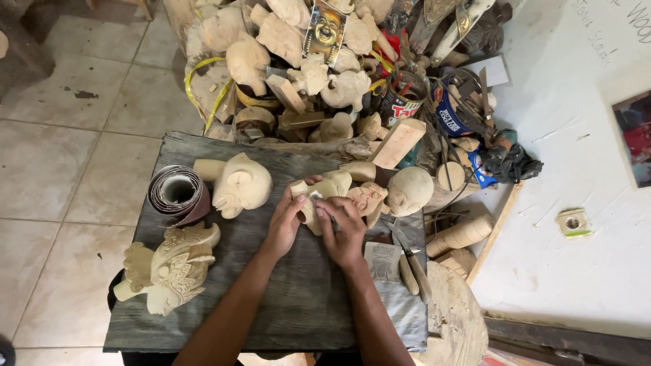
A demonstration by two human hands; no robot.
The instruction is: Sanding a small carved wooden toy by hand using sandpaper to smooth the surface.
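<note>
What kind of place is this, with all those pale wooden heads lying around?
Most likely a woodcarver's workshop. The hands work a small unfinished carving on a dark work board, beside a finely carved head, a roll of sandpaper and a heap of rough carved blanks.

On the dark wooden bench point(271, 285), the left hand point(285, 224) and the right hand point(344, 230) close together around a small pale wood carving point(324, 193). A roll of sandpaper point(178, 193) and a carved head point(241, 183) lie to the left, an ornate carved figure point(173, 268) nearer the person.
</note>
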